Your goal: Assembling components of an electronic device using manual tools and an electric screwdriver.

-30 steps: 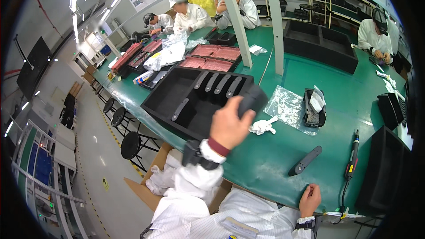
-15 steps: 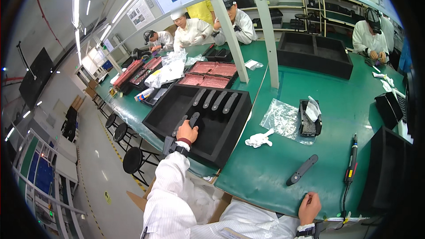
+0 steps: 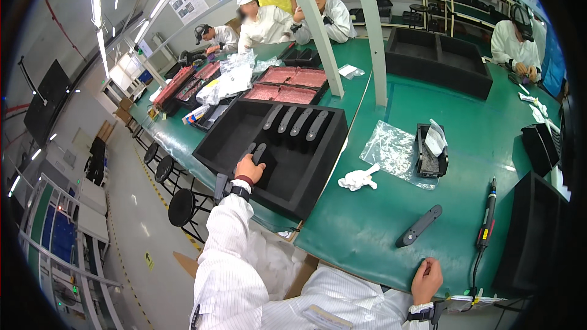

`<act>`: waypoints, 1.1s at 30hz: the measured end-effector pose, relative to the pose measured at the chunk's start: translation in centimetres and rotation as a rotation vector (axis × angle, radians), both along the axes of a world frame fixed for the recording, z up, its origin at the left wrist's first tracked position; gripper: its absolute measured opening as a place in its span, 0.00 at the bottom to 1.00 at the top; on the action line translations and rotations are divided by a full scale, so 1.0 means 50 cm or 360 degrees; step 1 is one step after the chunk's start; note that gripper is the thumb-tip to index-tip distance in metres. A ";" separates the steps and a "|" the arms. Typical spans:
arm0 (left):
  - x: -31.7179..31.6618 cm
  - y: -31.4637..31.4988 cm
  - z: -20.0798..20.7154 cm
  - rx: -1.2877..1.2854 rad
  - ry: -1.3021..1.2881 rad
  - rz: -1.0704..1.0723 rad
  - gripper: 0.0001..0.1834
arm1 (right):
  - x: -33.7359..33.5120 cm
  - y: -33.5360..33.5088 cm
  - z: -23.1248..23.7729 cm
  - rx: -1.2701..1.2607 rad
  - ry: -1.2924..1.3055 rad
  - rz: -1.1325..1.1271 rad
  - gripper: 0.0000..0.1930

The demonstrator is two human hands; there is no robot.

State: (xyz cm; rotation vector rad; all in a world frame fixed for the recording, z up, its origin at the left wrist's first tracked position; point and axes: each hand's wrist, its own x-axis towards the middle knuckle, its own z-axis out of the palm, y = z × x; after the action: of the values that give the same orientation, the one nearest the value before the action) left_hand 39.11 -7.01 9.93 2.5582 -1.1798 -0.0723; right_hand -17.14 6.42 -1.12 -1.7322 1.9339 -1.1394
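Observation:
My left hand reaches into a black foam tray. Its fingers are closed round a dark grey, round-ended bar-shaped part; a similar part stands right beside it, partly covered by the hand. Several more of these grey parts stand in a row along the tray's far side. Close to the table's front edge rests my right hand, its fingers curled in, with nothing seen in them. Just beyond it, a single grey part lies on the green table.
A corded electric screwdriver and a black box lie at right. Farther in are a white glove, a clear bag and a small black bin. Metal posts rise mid-table. Co-workers sit across it.
The view has shifted slightly. My left hand stays in the tray at the grey parts, with little movement. The right hand keeps its place by the table edge.

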 end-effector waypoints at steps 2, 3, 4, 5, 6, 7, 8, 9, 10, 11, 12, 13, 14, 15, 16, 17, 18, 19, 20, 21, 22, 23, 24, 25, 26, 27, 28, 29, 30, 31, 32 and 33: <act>-0.004 0.000 0.006 0.0019 -0.0005 -0.0039 0.30 | 0.000 0.001 0.001 -0.0016 -0.0001 -0.0006 0.02; -0.002 0.003 0.005 0.0023 -0.0005 -0.0047 0.30 | 0.001 0.002 0.003 -0.0009 0.0000 -0.0003 0.02; -0.004 0.002 0.010 0.0029 -0.0004 -0.0051 0.30 | 0.001 0.002 0.005 -0.0016 0.0004 -0.0008 0.02; -0.005 0.004 0.017 0.0071 0.0025 -0.0063 0.30 | 0.002 0.001 0.005 -0.0024 0.0008 -0.0013 0.02; -0.008 0.005 0.023 0.0112 0.0053 -0.0076 0.30 | 0.001 0.001 0.004 -0.0018 0.0009 -0.0017 0.02; -0.007 0.010 0.027 0.0128 0.0055 -0.0079 0.30 | 0.001 0.001 0.003 -0.0023 0.0001 -0.0009 0.02; -0.006 0.011 0.026 0.0134 0.0053 -0.0077 0.30 | 0.002 0.001 0.002 -0.0028 -0.0007 0.0000 0.02; -0.006 0.013 0.025 0.0138 0.0026 -0.0090 0.31 | 0.002 0.000 0.001 -0.0023 -0.0010 0.0002 0.02; -0.003 0.018 0.025 0.0142 -0.0002 -0.0099 0.31 | 0.002 0.000 0.002 -0.0021 -0.0020 0.0003 0.02; -0.001 0.020 0.025 0.0148 -0.0007 -0.0091 0.31 | 0.002 0.000 0.002 -0.0019 -0.0031 0.0005 0.02; 0.001 0.020 0.024 0.0152 -0.0012 -0.0079 0.33 | 0.002 0.000 0.001 -0.0013 -0.0036 0.0014 0.02; -0.004 0.019 0.026 0.0156 -0.0016 -0.0068 0.36 | 0.001 -0.001 0.000 -0.0017 -0.0038 0.0003 0.02; -0.009 0.021 0.028 0.0162 -0.0019 -0.0060 0.36 | 0.000 -0.001 -0.001 -0.0021 -0.0041 -0.0007 0.02; -0.015 0.025 0.030 0.0176 -0.0035 -0.0045 0.36 | 0.000 -0.001 0.000 -0.0016 -0.0045 0.0001 0.02; -0.025 0.026 0.036 0.0190 -0.0051 -0.0034 0.37 | 0.000 0.000 0.001 0.0001 -0.0038 -0.0005 0.02; -0.032 0.028 0.041 0.0168 -0.0044 -0.0013 0.38 | 0.000 0.000 0.001 0.0017 -0.0032 -0.0012 0.02; -0.033 0.031 0.046 0.0172 -0.0046 -0.0009 0.38 | 0.000 -0.002 -0.001 0.0021 -0.0034 -0.0009 0.02; -0.034 0.039 0.050 0.0131 -0.0061 -0.0030 0.37 | -0.001 -0.001 -0.003 0.0019 -0.0032 -0.0003 0.02; -0.033 0.045 0.052 0.0091 -0.0076 -0.0053 0.36 | -0.001 -0.001 -0.004 0.0018 -0.0028 0.0001 0.02; -0.030 0.047 0.052 0.0094 -0.0077 -0.0047 0.36 | -0.001 -0.001 -0.004 0.0021 -0.0030 0.0006 0.02; -0.028 0.050 0.052 0.0074 -0.0082 -0.0060 0.36 | -0.001 -0.001 -0.004 0.0016 -0.0019 0.0004 0.02; -0.026 0.053 0.052 0.0052 -0.0088 -0.0075 0.35 | -0.001 0.000 -0.003 0.0010 -0.0007 0.0000 0.02; -0.024 0.054 0.049 0.0053 -0.0088 -0.0071 0.35 | -0.001 0.000 -0.002 0.0011 -0.0008 0.0004 0.02; -0.023 0.053 0.043 0.0052 -0.0117 -0.0073 0.34 | 0.000 -0.001 0.000 0.0006 -0.0008 -0.0003 0.02; -0.022 0.052 0.038 0.0050 -0.0146 -0.0077 0.33 | 0.001 -0.001 0.001 0.0001 -0.0007 -0.0010 0.02; -0.017 0.053 0.037 0.0048 -0.0144 -0.0077 0.33 | 0.003 -0.001 0.001 -0.0001 -0.0005 -0.0011 0.02; -0.014 0.054 0.041 0.0070 -0.0101 -0.0075 0.32 | 0.003 -0.001 0.001 0.0013 -0.0008 -0.0007 0.02; -0.012 0.053 0.044 0.0091 -0.0059 -0.0074 0.31 | 0.002 -0.001 0.001 0.0027 -0.0012 -0.0004 0.02; -0.013 0.053 0.045 0.0089 -0.0055 -0.0078 0.31 | 0.000 -0.002 0.000 0.0025 -0.0008 -0.0008 0.02; -0.013 0.054 0.047 0.0082 -0.0039 -0.0093 0.31 | 0.000 -0.003 -0.001 0.0027 -0.0008 -0.0010 0.02; -0.012 0.053 0.048 0.0075 -0.0024 -0.0107 0.30 | 0.001 -0.003 -0.001 0.0029 -0.0007 -0.0013 0.02; -0.012 0.051 0.048 0.0076 -0.0022 -0.0117 0.30 | 0.001 -0.005 -0.002 0.0025 -0.0006 -0.0018 0.02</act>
State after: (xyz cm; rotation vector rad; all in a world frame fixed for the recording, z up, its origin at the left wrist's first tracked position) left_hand 38.53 -4.47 12.35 2.5597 -1.2926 -0.1011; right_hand -17.07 6.16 -1.22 -1.7123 1.9476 -1.1271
